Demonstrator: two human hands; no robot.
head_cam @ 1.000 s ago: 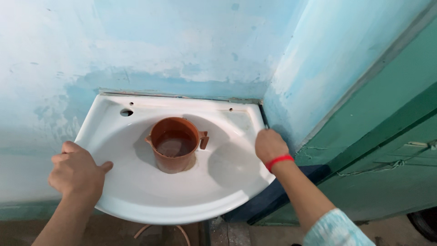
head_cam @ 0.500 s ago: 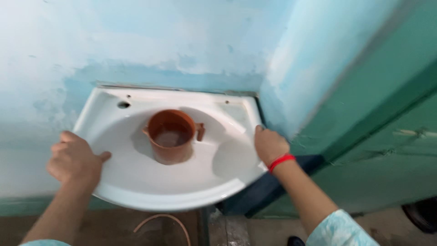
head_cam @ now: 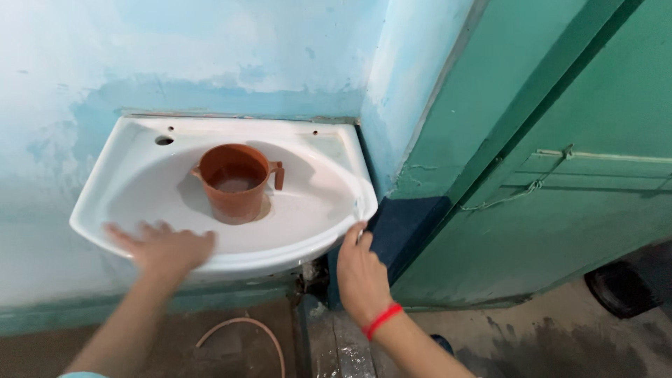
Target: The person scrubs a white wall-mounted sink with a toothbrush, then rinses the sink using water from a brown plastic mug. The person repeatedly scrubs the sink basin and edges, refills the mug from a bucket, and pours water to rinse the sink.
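Left hand (head_cam: 168,250) lying flat, fingers spread, on the white sink (head_cam: 315,210) front rim; right hand (head_cam: 360,276) open, fingertips touching its right edge. Brown mug (head_cam: 234,183) sitting inside.

Pale blue wall (head_cam: 210,49), patchy and worn, its paint darker just above the green door (head_cam: 581,189)'s level on the left. Right of that wall's corner stands the door, a cord (head_cam: 518,190) strung across its panel. Below the door, bare grey floor (head_cam: 532,343), with a dark wheel (head_cam: 619,290) at the door's foot.
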